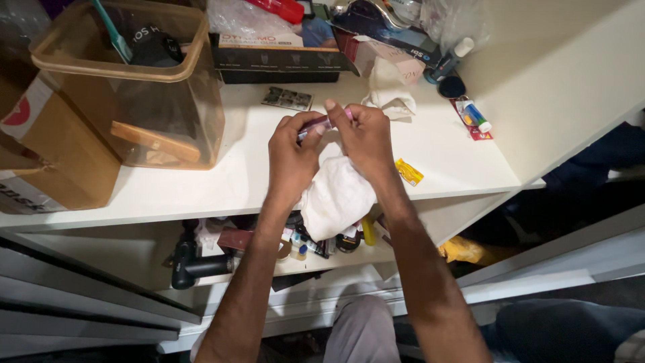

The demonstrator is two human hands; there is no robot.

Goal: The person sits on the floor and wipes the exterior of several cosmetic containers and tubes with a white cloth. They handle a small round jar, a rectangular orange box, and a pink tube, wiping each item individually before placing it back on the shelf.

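My left hand (290, 156) and my right hand (366, 138) meet over a white shelf (443, 144), both gripping a small pink and dark tube-shaped item (322, 124) between the fingertips. A white cloth (336, 195) hangs below my hands; which hand pinches it I cannot tell. A small yellow packet (408, 171) lies on the shelf just right of my right wrist.
A clear amber plastic bin (144, 81) stands at the left beside a cardboard box (57, 148). A dark box (279, 60), crumpled white cloth (390, 91), a small tube in a red pack (476, 117) and bottles sit at the back. The lower shelf (154, 252) holds clutter.
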